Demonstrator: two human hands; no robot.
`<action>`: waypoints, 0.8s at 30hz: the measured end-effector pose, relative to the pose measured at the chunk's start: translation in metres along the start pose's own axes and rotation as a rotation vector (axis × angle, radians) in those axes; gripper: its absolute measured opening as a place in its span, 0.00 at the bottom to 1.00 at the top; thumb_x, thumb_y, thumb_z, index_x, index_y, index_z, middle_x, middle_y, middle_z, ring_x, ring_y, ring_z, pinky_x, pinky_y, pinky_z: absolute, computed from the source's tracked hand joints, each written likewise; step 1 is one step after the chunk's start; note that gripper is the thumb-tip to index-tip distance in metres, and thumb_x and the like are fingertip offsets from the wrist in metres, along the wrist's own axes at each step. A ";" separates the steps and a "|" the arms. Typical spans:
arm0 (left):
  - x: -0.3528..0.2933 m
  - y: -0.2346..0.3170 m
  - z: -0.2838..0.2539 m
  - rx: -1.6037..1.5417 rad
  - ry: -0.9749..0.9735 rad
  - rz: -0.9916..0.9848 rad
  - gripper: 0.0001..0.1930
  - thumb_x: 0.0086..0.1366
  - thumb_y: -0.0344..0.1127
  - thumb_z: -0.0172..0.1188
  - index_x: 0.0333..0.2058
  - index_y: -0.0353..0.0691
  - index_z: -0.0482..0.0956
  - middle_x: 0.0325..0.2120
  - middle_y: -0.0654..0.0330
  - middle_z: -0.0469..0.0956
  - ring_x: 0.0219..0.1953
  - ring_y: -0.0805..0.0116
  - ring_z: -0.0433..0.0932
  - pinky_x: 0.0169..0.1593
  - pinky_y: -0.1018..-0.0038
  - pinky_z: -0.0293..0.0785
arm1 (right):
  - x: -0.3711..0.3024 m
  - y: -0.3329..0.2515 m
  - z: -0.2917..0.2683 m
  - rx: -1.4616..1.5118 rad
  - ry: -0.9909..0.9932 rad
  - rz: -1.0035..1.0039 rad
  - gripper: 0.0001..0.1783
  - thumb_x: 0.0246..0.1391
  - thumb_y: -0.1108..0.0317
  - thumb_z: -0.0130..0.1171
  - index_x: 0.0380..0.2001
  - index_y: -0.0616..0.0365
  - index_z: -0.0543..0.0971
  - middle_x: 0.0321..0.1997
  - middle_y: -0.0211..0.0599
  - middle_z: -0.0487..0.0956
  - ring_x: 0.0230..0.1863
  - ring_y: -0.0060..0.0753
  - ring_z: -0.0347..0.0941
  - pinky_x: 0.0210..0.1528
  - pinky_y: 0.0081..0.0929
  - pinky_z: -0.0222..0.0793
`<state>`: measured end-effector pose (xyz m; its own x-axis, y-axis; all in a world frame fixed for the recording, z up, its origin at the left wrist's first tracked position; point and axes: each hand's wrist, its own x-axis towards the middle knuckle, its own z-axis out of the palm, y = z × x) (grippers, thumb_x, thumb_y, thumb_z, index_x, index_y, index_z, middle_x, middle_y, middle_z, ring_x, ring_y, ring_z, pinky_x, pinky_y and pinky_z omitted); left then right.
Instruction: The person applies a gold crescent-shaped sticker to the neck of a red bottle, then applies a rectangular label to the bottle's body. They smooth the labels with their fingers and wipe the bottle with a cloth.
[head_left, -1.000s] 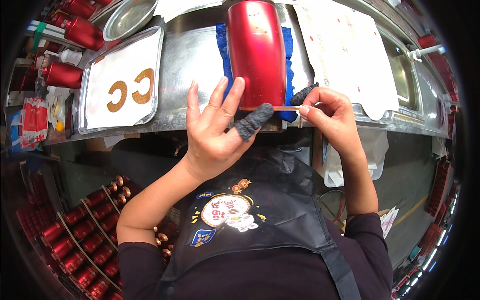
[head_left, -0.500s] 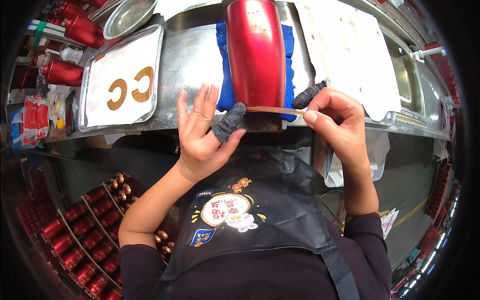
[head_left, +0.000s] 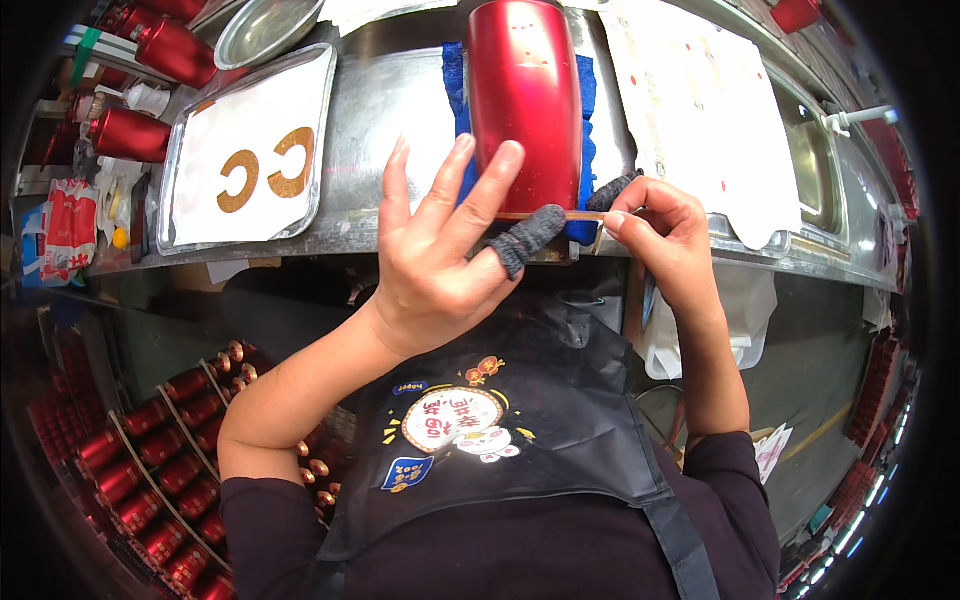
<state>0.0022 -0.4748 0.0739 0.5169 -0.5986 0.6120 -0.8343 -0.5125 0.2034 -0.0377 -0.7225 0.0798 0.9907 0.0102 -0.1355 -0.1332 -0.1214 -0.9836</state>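
Note:
A glossy red metal vessel [head_left: 527,95] with a narrowing body lies on a folded blue cloth [head_left: 588,145] at the near edge of the metal worktop. A thin brownish-gold strip [head_left: 585,215] runs across the vessel's near end. My right hand [head_left: 670,235] pinches the strip's right end between thumb and finger; a dark grey knit sleeve covers its raised index finger. With fingers spread, my left hand [head_left: 435,270] lays its grey-sleeved index finger against the strip near the middle of that end. The left thumb is hidden.
To the left, a tray [head_left: 328,130] holds a white sheet with two gold C-shaped pieces [head_left: 291,165]. A round metal bowl [head_left: 262,35] sits behind it. White paper [head_left: 705,120] covers the right side. Racked red vessels [head_left: 160,490] stand low at left.
My left hand has moved right, its sleeved finger passing along the strip from the vessel's left edge. The right hand keeps its pinch, shifted slightly left. The view has shifted a little.

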 end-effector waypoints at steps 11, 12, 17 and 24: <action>0.007 -0.007 0.023 -0.206 0.077 -0.182 0.35 0.45 0.33 0.78 0.55 0.36 0.79 0.62 0.47 0.73 0.66 0.44 0.69 0.68 0.43 0.56 | 0.004 -0.005 0.001 0.006 -0.097 0.048 0.05 0.54 0.74 0.65 0.28 0.60 0.78 0.26 0.19 0.74 0.25 0.07 0.64 0.27 0.11 0.55; 0.000 -0.007 0.023 -0.247 0.095 -0.210 0.32 0.47 0.35 0.77 0.53 0.37 0.80 0.62 0.48 0.72 0.66 0.44 0.68 0.67 0.40 0.55 | 0.003 -0.008 0.001 0.004 -0.103 0.050 0.05 0.54 0.73 0.66 0.28 0.60 0.78 0.26 0.19 0.74 0.25 0.07 0.64 0.27 0.11 0.56; -0.036 -0.006 0.017 -0.269 0.052 -0.260 0.27 0.51 0.38 0.76 0.50 0.36 0.82 0.64 0.45 0.70 0.66 0.43 0.68 0.67 0.38 0.52 | -0.006 -0.026 -0.002 -0.020 -0.068 -0.005 0.06 0.53 0.73 0.66 0.27 0.59 0.78 0.25 0.18 0.73 0.26 0.07 0.65 0.28 0.11 0.56; -0.039 -0.009 0.016 -0.166 -0.009 -0.165 0.24 0.51 0.36 0.76 0.50 0.41 0.84 0.64 0.45 0.69 0.64 0.43 0.70 0.68 0.37 0.49 | -0.002 -0.016 -0.010 -0.035 -0.032 0.018 0.07 0.54 0.71 0.66 0.27 0.61 0.79 0.27 0.20 0.75 0.26 0.08 0.67 0.28 0.12 0.59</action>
<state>-0.0075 -0.4570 0.0359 0.6503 -0.5208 0.5532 -0.7578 -0.4964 0.4235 -0.0376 -0.7307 0.0966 0.9867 0.0393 -0.1579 -0.1499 -0.1569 -0.9762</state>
